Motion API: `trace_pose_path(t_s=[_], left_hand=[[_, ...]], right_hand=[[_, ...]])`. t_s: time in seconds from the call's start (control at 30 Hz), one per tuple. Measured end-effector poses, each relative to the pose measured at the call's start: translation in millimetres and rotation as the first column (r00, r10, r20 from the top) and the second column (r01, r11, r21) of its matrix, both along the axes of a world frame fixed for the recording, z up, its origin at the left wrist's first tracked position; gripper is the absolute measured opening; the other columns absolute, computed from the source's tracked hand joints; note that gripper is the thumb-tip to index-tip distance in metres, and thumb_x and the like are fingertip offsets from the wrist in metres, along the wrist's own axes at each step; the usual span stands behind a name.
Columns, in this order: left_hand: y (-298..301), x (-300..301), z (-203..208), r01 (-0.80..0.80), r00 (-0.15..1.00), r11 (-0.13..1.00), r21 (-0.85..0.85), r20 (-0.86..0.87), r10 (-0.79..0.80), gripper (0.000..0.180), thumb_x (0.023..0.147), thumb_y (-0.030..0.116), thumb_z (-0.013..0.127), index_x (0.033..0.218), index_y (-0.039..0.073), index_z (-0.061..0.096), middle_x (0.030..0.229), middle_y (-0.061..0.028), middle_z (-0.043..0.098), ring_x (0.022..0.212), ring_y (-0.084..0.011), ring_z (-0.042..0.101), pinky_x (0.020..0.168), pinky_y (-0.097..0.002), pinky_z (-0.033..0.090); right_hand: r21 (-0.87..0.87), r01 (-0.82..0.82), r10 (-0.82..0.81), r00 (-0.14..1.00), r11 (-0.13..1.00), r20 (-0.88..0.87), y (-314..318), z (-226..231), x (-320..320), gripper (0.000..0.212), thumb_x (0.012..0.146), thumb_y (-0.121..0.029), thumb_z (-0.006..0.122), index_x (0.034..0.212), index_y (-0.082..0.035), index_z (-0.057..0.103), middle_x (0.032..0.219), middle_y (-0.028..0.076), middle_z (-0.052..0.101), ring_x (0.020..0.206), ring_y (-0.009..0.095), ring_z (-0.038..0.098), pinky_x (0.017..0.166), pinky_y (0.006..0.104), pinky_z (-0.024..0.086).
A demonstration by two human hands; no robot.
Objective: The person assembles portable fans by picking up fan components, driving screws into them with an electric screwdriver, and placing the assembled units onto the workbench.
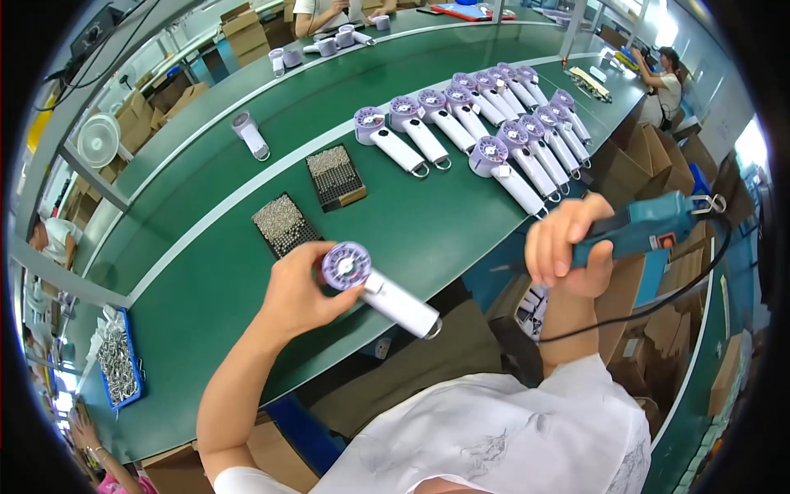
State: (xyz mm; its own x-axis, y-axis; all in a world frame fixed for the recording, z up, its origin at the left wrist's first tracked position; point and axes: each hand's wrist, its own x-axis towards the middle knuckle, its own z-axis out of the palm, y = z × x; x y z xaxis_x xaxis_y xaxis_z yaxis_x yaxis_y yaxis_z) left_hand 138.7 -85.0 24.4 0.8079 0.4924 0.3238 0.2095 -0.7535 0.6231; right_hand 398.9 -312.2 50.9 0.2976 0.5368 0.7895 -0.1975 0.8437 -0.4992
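Note:
My left hand (300,290) is closed around the purple round head of a handheld fan (395,303), whose white handle points down to the right over the table's near edge. In my right hand (568,247) is a teal electric screwdriver (650,227), its bit pointing left and its black cord trailing from the back. Two black trays of small screws lie beyond my left hand: the nearer screw tray (284,224) and the farther screw tray (336,177). Several more white and purple handheld fans (514,185) lie in rows at the right.
A blue bin (134,395) of metal parts sits at the left end of the green table (197,321). A lone fan (249,137) rests past the white line. Cardboard boxes (650,156) stand at the right. Other people work across the table and along the line.

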Motion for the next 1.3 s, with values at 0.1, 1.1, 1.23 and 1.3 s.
trace_pose_path(t_s=[0.1,1.1,1.23,1.3], left_hand=[[-4.5,42.8,16.2,0.017,1.0,1.0,0.023,0.023,-0.017,0.053,0.07,0.023,0.091,0.112,-0.002,0.069,0.098,-0.0139,0.075,0.086,-0.0182,0.073,0.079,-0.0315,0.059],[-9.8,143.9,18.2,-0.137,0.939,0.955,0.265,0.343,0.04,0.058,0.075,0.033,0.09,0.113,-0.005,0.067,0.096,-0.0146,0.066,0.065,-0.0183,0.059,0.063,-0.0346,0.051],[109.4,121.4,39.1,-0.514,0.857,0.799,0.312,0.241,0.457,0.053,0.081,0.041,0.083,0.109,-0.003,0.073,0.093,-0.0167,0.073,0.085,-0.0313,0.071,0.079,-0.0394,0.056],[185.5,115.0,40.7,-0.652,0.75,0.71,0.265,0.085,0.656,0.061,0.081,0.051,0.078,0.105,-0.005,0.075,0.097,-0.022,0.075,0.091,-0.035,0.073,0.083,-0.0441,0.056]], right_hand=[[-0.077,0.103,-0.106,0.993,0.992,-0.041,-36.4,2.7,-14.4,0.032,0.102,-0.031,0.065,0.102,-0.001,0.054,0.064,0.004,0.055,0.046,0.014,0.052,0.041,0.0295,0.045],[-0.246,0.145,-0.196,0.96,0.958,-0.198,-81.2,-28.4,-40.7,0.034,0.101,-0.032,0.066,0.1,-0.002,0.051,0.069,0.007,0.056,0.047,0.017,0.054,0.043,0.0294,0.047],[-0.199,-0.009,-0.032,0.979,0.98,-0.202,-67.5,-26.0,-44.0,0.036,0.102,-0.033,0.065,0.097,-0.002,0.05,0.066,0.007,0.056,0.044,0.016,0.052,0.039,0.0285,0.049],[-0.16,-0.109,0.072,0.973,0.981,-0.22,-58.3,-27.4,-46.5,0.035,0.102,-0.03,0.066,0.097,0.0,0.05,0.068,0.009,0.059,0.045,0.018,0.057,0.039,0.0307,0.051]])
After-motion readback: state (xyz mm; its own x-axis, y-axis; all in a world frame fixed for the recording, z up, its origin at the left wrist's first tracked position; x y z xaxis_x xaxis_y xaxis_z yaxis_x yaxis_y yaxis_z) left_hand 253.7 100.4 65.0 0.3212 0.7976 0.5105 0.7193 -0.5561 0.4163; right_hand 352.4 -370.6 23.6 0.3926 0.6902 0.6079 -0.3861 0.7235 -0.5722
